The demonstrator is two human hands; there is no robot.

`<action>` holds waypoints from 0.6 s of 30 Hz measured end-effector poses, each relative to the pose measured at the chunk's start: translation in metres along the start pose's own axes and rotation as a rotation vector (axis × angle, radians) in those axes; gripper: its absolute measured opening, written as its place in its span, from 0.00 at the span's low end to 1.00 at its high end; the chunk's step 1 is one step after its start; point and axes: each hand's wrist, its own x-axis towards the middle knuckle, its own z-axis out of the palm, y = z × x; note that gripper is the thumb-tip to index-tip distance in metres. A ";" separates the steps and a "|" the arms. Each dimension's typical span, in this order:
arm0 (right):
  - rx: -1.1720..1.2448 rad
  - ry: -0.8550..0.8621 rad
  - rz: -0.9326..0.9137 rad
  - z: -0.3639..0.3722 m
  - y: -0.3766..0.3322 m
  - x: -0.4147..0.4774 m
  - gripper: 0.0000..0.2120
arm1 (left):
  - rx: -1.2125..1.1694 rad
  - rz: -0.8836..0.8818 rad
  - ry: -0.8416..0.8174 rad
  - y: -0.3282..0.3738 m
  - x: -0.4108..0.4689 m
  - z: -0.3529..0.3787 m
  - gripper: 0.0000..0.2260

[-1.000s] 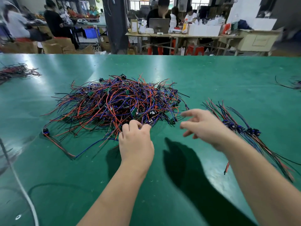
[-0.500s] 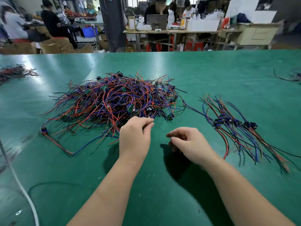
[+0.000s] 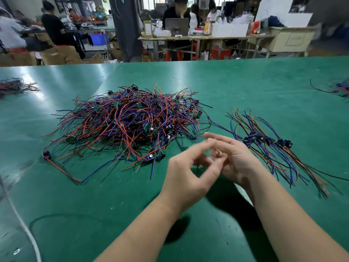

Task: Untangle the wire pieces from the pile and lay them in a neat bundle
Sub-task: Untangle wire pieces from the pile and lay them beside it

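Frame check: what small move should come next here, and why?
Probably the left hand reaches for the loose piece at the near edge of the pile. It meets the right hand short of the pile, blurred, no wire plainly held; that piece juts free, and the bundle lies to the right.

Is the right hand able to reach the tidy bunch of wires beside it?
Probably yes. The right hand sits close beside the tidy bundle, with only bare green table between them. The left hand is on its other side, not in the way.
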 end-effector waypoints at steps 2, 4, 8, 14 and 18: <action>0.037 -0.042 -0.056 -0.001 -0.004 -0.001 0.09 | -0.343 -0.405 0.153 0.003 0.008 -0.003 0.10; 0.059 -0.124 -0.085 -0.001 -0.006 -0.005 0.10 | -0.497 -0.723 0.281 0.000 0.017 -0.009 0.11; 0.022 -0.341 -0.059 -0.002 -0.007 -0.015 0.13 | -0.491 -0.983 0.144 -0.008 0.022 -0.018 0.18; -0.179 -0.683 0.009 0.002 -0.005 -0.028 0.12 | -0.760 -0.791 -0.060 -0.003 0.025 -0.024 0.13; -0.365 -0.712 0.142 0.000 -0.004 -0.028 0.06 | -0.807 -0.726 -0.029 -0.002 0.025 -0.025 0.07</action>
